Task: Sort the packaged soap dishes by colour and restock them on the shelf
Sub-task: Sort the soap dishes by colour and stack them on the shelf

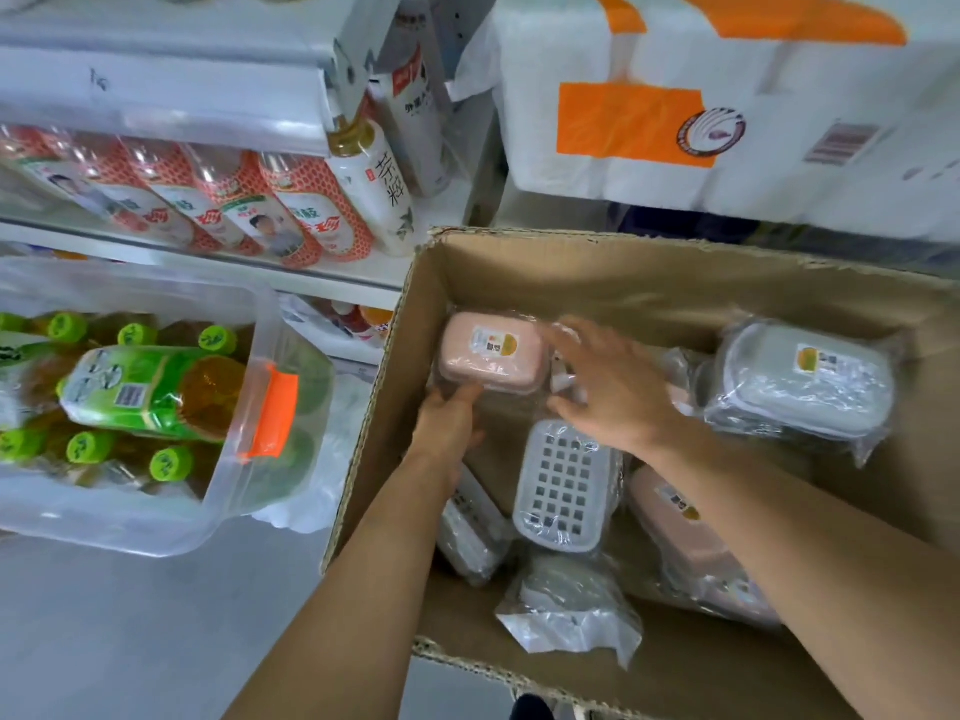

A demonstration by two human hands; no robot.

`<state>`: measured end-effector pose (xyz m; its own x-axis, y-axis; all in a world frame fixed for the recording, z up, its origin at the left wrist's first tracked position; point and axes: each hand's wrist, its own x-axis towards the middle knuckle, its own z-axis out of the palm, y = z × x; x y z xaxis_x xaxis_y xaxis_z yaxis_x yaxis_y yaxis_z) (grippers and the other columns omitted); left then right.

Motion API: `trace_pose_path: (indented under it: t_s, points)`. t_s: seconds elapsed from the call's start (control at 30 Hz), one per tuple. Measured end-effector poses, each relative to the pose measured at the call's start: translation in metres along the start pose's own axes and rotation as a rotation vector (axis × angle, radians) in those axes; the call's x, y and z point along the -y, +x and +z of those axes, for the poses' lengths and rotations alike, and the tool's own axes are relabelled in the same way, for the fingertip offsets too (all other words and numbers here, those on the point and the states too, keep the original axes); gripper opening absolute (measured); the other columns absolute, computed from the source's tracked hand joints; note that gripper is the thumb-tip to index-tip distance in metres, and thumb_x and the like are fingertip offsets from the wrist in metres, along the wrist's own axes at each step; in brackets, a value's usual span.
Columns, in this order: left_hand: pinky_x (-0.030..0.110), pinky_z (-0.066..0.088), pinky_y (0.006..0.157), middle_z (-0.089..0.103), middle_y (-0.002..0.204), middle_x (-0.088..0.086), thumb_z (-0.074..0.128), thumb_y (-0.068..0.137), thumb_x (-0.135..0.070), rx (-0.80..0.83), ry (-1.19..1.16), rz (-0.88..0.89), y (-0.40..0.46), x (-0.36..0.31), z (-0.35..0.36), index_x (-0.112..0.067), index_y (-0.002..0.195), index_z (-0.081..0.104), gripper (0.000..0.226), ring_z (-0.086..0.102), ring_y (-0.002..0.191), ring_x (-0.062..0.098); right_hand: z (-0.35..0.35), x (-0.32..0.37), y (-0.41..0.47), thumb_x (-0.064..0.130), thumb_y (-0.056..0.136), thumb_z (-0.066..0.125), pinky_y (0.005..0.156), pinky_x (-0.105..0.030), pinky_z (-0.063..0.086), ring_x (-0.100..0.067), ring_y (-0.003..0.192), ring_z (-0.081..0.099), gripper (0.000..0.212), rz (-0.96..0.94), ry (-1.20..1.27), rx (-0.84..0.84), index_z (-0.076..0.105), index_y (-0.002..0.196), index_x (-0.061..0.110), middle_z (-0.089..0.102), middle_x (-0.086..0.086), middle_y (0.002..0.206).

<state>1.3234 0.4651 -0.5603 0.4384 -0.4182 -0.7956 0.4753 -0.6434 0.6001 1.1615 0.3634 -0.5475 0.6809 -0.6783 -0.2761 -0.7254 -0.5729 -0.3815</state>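
Observation:
An open cardboard box [395, 366] holds several plastic-wrapped soap dishes. A pink one [491, 358] lies at the box's far left, and my left hand [449, 423] touches its near edge from below. My right hand [608, 387] hovers spread and blurred just right of that pink dish, fingers straight, holding nothing. A grey dish [802, 381] lies at the far right. A white slotted tray [566, 483] lies in the middle. Another pink dish [680, 532] shows under my right forearm, and two more wrapped ones [571, 605] lie near the front.
A clear bin [244, 459] with an orange latch holds green-capped bottles at left. Shelves [332, 280] behind carry red-patterned bottles and white tea bottles. Wrapped tissue rolls [727, 96] with orange print stand behind the box. Grey floor lies at the lower left.

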Motion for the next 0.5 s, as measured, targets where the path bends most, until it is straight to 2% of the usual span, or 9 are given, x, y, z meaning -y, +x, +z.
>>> trace_pose_path:
  t_s: [0.07,0.13,0.2,0.27,0.37,0.43,0.5]
  points:
    - [0.031,0.053,0.080,0.060,0.127,0.009,0.058,0.098,-0.028,0.014,-0.066,-0.040,-0.006,-0.007,0.006,-0.012,0.136,0.050,0.042,0.062,0.111,0.022,-0.008,-0.020,-0.010,0.055,0.081,0.067,0.107,-0.048,0.035,-0.029,0.132,0.036,0.080,0.198,-0.081,0.131,0.020,0.143,0.037,0.031,-0.004,0.147]
    - [0.034,0.052,0.090,0.058,0.132,0.013,0.054,0.100,-0.021,0.056,-0.213,-0.059,-0.012,-0.015,0.014,-0.009,0.136,0.049,0.038,0.060,0.116,0.023,-0.014,-0.032,-0.019,0.055,0.084,0.065,0.095,-0.044,0.048,-0.027,0.112,0.053,0.059,0.260,-0.092,0.296,0.029,0.129,0.039,0.050,-0.004,0.130]
    - [0.038,0.045,0.103,0.052,0.142,0.013,0.051,0.101,-0.017,0.097,-0.337,-0.055,-0.016,-0.024,0.021,-0.008,0.138,0.047,0.039,0.052,0.129,0.024,-0.021,-0.033,-0.025,0.048,0.088,0.063,0.082,-0.037,0.053,-0.023,0.096,0.061,0.046,0.262,-0.037,0.315,0.039,0.124,0.033,0.060,-0.002,0.112]
    - [0.039,0.041,0.109,0.049,0.145,0.011,0.052,0.101,-0.018,0.117,-0.412,-0.059,-0.019,-0.030,0.025,-0.007,0.139,0.047,0.040,0.047,0.134,0.024,-0.028,-0.030,-0.028,0.042,0.093,0.058,0.076,-0.033,0.052,-0.023,0.092,0.062,0.038,0.271,-0.055,0.220,0.044,0.125,0.028,0.062,-0.002,0.104]
    - [0.040,0.042,0.106,0.048,0.146,0.011,0.053,0.100,-0.024,0.135,-0.451,-0.068,-0.021,-0.030,0.026,-0.007,0.144,0.044,0.047,0.047,0.134,0.024,-0.036,-0.028,-0.028,0.046,0.088,0.054,0.062,-0.030,0.047,-0.022,0.078,0.063,0.032,0.341,-0.118,-0.096,0.053,0.109,0.022,0.061,0.001,0.087]
    - [0.040,0.043,0.102,0.049,0.144,0.008,0.050,0.101,-0.032,0.154,-0.455,-0.061,-0.023,-0.028,0.024,-0.009,0.145,0.043,0.049,0.048,0.133,0.024,-0.040,-0.025,-0.020,0.050,0.081,0.057,0.059,-0.029,0.040,-0.022,0.079,0.061,0.036,0.377,-0.139,-0.288,0.056,0.106,0.024,0.061,0.003,0.088]
    - [0.040,0.043,0.100,0.052,0.139,0.007,0.046,0.101,-0.041,0.168,-0.465,-0.049,-0.022,-0.025,0.022,-0.011,0.144,0.045,0.052,0.051,0.128,0.023,-0.047,-0.012,-0.007,0.056,0.079,0.054,0.061,-0.031,0.034,-0.020,0.087,0.054,0.044,0.263,-0.296,-0.391,0.053,0.115,0.030,0.057,0.005,0.097]
